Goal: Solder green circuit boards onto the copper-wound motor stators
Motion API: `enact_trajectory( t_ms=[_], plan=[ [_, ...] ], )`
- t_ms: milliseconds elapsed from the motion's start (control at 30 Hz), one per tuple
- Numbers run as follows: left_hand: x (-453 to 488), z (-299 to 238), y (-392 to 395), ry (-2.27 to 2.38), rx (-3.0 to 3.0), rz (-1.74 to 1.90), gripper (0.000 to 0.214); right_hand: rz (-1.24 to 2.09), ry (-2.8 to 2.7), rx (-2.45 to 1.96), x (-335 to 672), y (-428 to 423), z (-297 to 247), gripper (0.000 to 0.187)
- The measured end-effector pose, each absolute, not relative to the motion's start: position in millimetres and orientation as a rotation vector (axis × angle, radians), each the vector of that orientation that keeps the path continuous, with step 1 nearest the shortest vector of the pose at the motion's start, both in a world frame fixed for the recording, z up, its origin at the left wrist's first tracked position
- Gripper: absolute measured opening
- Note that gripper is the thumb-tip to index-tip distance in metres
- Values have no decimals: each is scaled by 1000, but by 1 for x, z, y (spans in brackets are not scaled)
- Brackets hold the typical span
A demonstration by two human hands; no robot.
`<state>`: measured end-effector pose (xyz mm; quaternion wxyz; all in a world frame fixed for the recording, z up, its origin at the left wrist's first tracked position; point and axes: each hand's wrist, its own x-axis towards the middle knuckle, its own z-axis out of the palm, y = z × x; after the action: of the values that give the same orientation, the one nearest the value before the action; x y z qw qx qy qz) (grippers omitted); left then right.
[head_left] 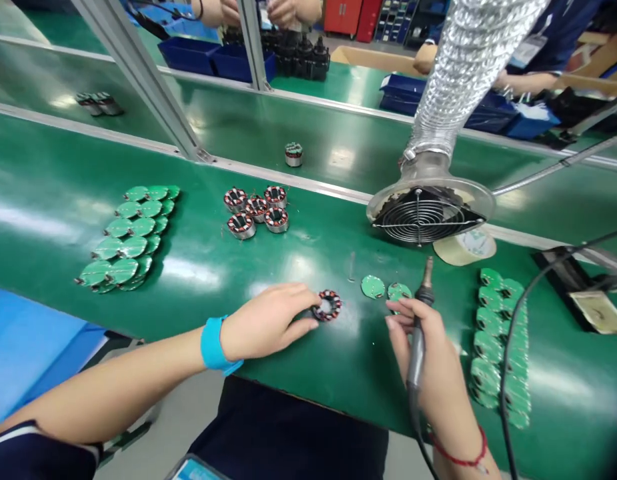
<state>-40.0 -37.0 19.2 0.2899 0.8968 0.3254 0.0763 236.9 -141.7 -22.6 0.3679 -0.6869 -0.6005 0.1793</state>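
Observation:
My left hand (268,321), with a blue band at the wrist, pinches the left edge of a motor stator (335,308) lying on the green bench. The stator is a ring with dark and reddish windings. In my right hand (435,357) a soldering iron (417,353) is held, its metal tip pointing up and away from me. The thumb and fingertips of that hand are at the near edge of a round green circuit board (399,291); whether they touch it I cannot tell. Another round circuit board (373,287) lies just left of it.
Several stators (257,208) stand grouped at the back. Stacked circuit boards lie in rows at left (133,247) and right (488,343). A fume extractor (421,217) hangs above the bench, near a tape roll (465,247) and a soldering sponge tray (598,311). A black cable (505,373) crosses the right-hand boards.

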Motion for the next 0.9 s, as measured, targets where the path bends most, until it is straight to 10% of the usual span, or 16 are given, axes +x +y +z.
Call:
enact_trajectory(
  t_ms=[367, 900],
  plan=[
    [61, 9, 4, 574, 2307, 42, 18, 505, -1391, -1835, 239, -150, -26, 29],
    [22, -4, 2, 1013, 696, 568, 17, 47, -1660, -2109, 256, -122, -41, 45]
  ],
)
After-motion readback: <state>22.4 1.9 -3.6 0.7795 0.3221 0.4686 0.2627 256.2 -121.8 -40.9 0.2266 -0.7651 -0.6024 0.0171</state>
